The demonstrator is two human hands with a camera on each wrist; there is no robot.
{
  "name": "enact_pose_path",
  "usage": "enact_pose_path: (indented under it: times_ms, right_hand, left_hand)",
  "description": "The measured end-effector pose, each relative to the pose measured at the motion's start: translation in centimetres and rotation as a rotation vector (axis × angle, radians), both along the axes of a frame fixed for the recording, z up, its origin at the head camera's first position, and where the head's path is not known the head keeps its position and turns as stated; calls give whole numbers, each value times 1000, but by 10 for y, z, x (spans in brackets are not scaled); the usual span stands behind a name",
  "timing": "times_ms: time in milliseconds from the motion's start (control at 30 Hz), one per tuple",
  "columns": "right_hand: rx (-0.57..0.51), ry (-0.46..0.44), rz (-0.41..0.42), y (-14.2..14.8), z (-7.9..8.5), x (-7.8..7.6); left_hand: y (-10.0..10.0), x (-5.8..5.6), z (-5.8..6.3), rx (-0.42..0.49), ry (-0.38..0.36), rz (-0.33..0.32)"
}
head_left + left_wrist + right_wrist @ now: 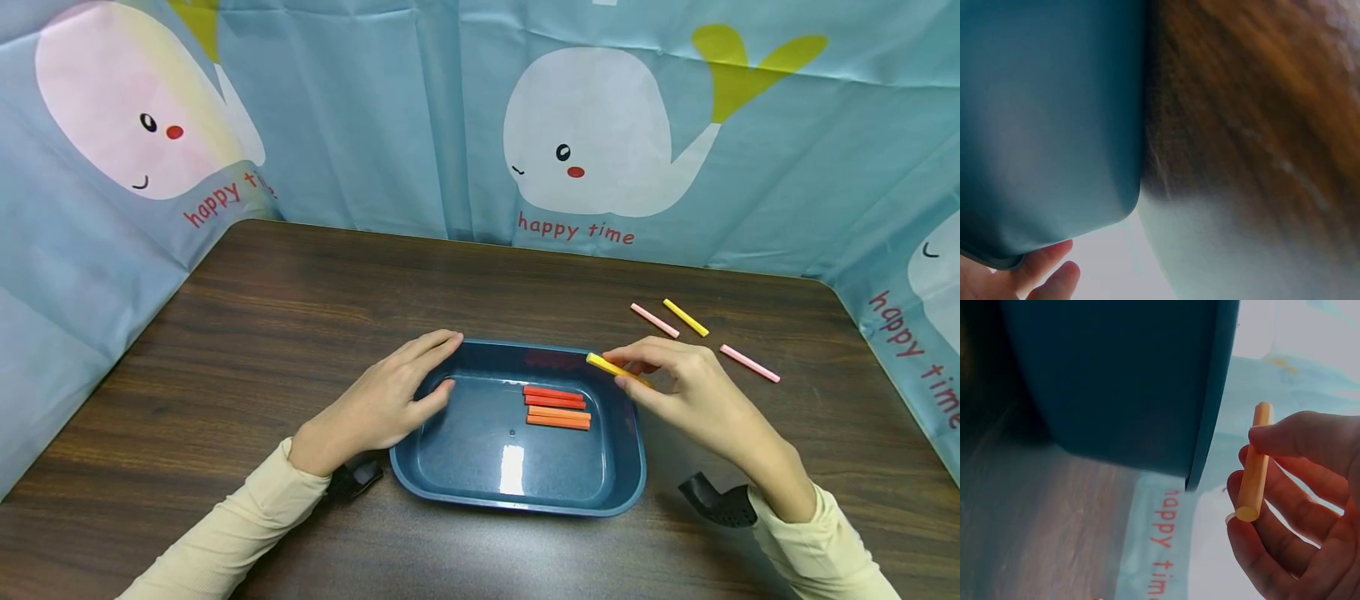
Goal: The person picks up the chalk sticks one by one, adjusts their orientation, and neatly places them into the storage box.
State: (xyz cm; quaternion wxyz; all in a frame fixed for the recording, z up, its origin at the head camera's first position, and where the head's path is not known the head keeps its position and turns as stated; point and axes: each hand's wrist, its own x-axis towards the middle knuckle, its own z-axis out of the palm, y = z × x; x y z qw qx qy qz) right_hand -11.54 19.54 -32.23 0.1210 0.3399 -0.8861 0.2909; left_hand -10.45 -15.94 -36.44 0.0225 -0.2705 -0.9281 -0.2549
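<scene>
The right hand (686,387) pinches a yellow stick (602,363) between thumb and fingers, and that grip sits by the far right corner of the blue tray (465,450), with the stick's left end showing over the rim and clear of the wall in the right wrist view. The key relation seems to be how this stick lies against the rows inside: two red sticks (555,392) and two orange sticks (558,412) lie side by side, nearer the person and a little left of the grip, their long axes running almost left to right, while the held one slants more steeply down to the right. The right hand is the nearer to them; the left hand (390,400) rests by the tray's left end with fingers loosely extended, the thumb over the inside, and no stick in its grip. Beyond the right hand, a pink stick (655,320), another yellow stick (686,317) and a second pink stick (750,364) lie apart on the desk (300,333). The sticks are slim, straight and matte, with blunt ends, chalk-like in look; the tray is smooth, glossy, plastic-looking, round-cornered; the desk shows dark wood grain, and the whale-printed cloth (375,125) behind is creased
</scene>
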Motion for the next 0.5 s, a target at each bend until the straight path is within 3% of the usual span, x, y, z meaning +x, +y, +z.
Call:
enact_pose_path:
  times_ms: [500]
  right_hand:
    - [-22, -20, 139, -19, -5, 8]
  left_hand:
    - [-1, 1, 0, -4, -4, 4]
